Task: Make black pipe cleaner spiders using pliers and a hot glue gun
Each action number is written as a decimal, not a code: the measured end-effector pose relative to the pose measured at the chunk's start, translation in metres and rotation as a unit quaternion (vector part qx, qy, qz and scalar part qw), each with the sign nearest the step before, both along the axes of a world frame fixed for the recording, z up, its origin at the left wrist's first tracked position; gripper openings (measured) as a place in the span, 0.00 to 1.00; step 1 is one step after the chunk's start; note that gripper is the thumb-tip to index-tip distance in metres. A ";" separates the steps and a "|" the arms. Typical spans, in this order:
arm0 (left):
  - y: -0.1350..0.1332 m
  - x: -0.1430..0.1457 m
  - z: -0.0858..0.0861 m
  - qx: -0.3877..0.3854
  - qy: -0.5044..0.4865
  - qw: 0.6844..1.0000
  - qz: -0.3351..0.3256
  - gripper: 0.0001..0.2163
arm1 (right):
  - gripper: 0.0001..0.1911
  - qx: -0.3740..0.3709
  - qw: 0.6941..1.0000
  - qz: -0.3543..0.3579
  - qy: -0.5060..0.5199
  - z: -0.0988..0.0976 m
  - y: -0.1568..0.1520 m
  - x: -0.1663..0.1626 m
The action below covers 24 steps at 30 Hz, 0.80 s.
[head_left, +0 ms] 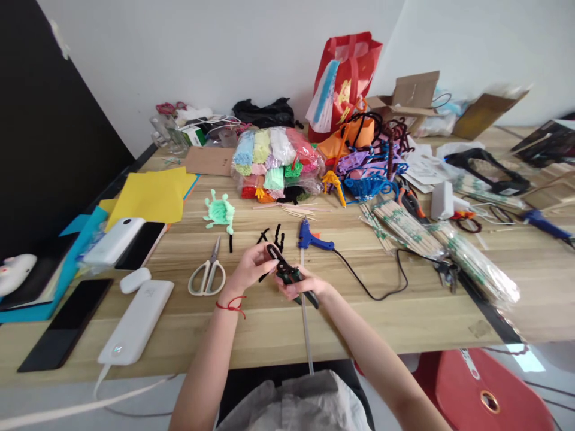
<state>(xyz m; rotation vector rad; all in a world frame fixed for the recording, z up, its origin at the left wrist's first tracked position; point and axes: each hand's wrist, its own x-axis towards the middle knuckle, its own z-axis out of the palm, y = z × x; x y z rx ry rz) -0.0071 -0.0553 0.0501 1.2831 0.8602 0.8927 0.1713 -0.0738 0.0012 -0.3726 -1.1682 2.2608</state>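
My right hand is wrapped round the handles of black-and-green wire-stripper pliers, whose jaws point up and left. My left hand is closed in a pinch at the jaws. From under its fingers sticks out a short black pipe cleaner; how it sits in the jaws is hidden. Just beyond the hands lie several cut black pipe-cleaner pieces. A mint-green pipe-cleaner turtle stands farther back to the left. Scissors with white handles lie left of my left hand.
A blue glue gun with a glue stick and black cord lies just beyond my right hand. Bagged colourful pipe cleaners and a red bag are at the back. Wrapped wooden sticks lie right; phones and a white power bank left.
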 end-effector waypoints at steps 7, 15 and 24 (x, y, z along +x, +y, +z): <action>0.002 0.000 -0.005 -0.002 -0.005 1.000 0.011 0.10 | 0.20 0.012 1.000 0.019 0.004 -0.004 0.004 -0.003; 0.003 -0.001 -0.007 0.018 -0.001 1.000 0.012 0.09 | 0.25 0.026 0.999 0.015 0.021 -0.005 0.007 -0.001; 0.018 -0.016 -0.023 0.086 -0.004 0.985 0.150 0.10 | 0.27 0.158 0.968 -0.195 0.003 0.017 0.017 0.037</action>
